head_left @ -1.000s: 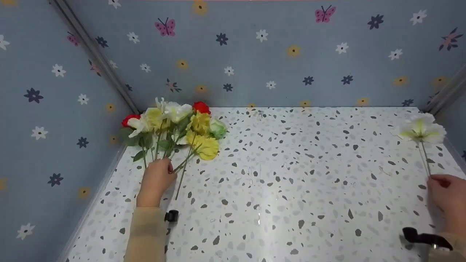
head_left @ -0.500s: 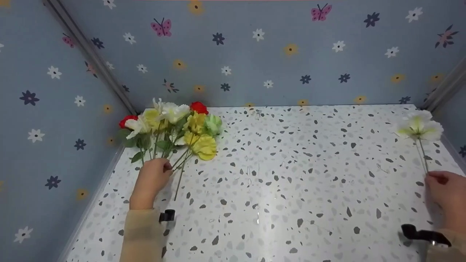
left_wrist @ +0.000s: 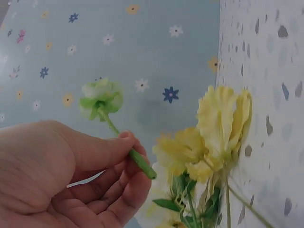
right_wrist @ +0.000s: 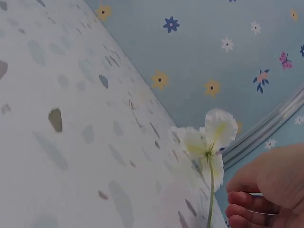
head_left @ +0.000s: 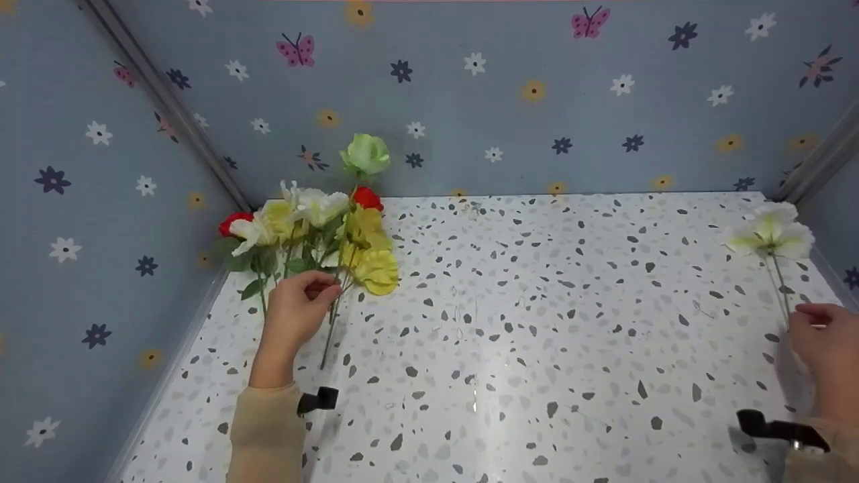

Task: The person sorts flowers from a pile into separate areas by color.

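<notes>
pinching the round, pale-green artificial flower [left_wrist: 100, 99] with my left hand [head_left: 300, 312], i had its slim green stem [left_wrist: 144, 166] slanting up and away, my empty, loosely curled right hand [head_left: 827, 343] well apart.

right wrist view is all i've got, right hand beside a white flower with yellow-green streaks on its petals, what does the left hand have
Observer: The left hand pinches the green stem of a pale green, many-petalled flower.
Operator: anything yellow near that hand
Observer: Yes, in the head view a ruffled, pale yellow flower shows just to the right of it.
Operator: any red ones
Observer: Two bright red, rounded flowers show in the head view.
</notes>
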### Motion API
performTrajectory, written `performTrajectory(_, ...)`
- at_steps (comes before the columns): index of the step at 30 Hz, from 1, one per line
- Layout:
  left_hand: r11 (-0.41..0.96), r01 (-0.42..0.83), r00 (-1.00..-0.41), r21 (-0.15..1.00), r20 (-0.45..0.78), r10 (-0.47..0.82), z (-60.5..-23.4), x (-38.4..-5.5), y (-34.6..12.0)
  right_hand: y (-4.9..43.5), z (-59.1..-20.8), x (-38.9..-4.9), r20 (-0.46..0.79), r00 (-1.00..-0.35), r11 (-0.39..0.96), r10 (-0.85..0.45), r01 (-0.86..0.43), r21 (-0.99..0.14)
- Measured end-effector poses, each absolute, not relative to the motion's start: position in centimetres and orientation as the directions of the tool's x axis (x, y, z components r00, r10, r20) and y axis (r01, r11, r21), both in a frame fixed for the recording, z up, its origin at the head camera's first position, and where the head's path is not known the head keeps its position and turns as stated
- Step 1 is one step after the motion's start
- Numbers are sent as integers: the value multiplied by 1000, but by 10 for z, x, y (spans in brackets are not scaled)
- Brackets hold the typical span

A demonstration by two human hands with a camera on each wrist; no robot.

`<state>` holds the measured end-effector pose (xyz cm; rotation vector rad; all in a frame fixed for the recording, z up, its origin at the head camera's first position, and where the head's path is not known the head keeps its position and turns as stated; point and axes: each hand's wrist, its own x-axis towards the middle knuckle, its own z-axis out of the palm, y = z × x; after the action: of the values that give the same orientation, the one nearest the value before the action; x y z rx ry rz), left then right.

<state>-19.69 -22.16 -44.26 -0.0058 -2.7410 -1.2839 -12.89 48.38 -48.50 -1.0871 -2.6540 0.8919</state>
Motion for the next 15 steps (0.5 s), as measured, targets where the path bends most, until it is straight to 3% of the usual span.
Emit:
performTrajectory(4,466,70,-992,882,109,-58,-443,-198,-194,456,-467,-136,-47,-812,636,582,490,-597)
performTrajectory(8,289,105,-992,952,121,-37,-448,-196,-161,412,-457,-148,39,-909,683,415,283,-673)
performTrajectory(11,191,128,-992,973,128,9,-454,-191,-133,375,-458,-156,56,-956,634,288,147,-759)
performTrajectory(15,116,128,-986,985,114,118,-464,-181,-98,321,-466,-161,23,-987,535,157,65,-843)
